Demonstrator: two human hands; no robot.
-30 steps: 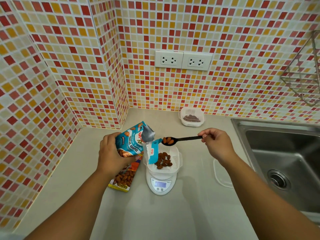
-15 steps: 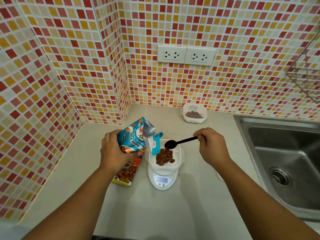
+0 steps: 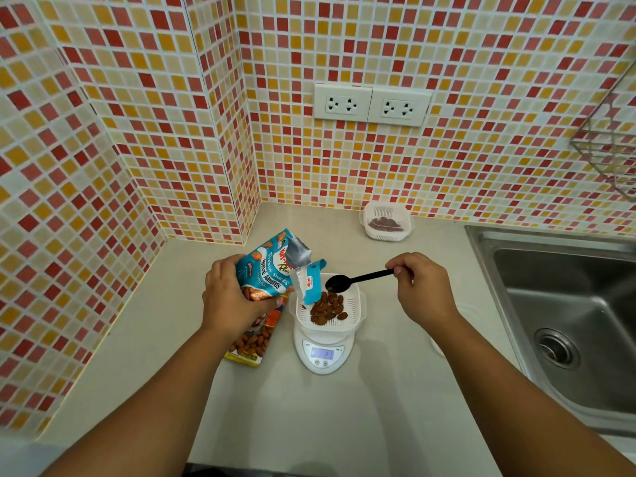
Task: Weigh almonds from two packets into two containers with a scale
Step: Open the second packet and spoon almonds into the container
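- Black spoon [image 3: 354, 280] pinched by the right hand [image 3: 424, 290], bowl empty over the white container [image 3: 328, 309] on the scale [image 3: 323, 352].
- Left hand [image 3: 229, 297] grips the blue almond packet [image 3: 272, 270], torn mouth tilted towards the container.
- Almonds [image 3: 327, 308] piled inside; 2nd container [image 3: 386, 222] by the wall.

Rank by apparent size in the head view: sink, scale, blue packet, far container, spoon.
1. sink, cut off by the frame
2. blue packet and scale: alike, both partly hidden
3. far container, farther off, so unsure
4. spoon
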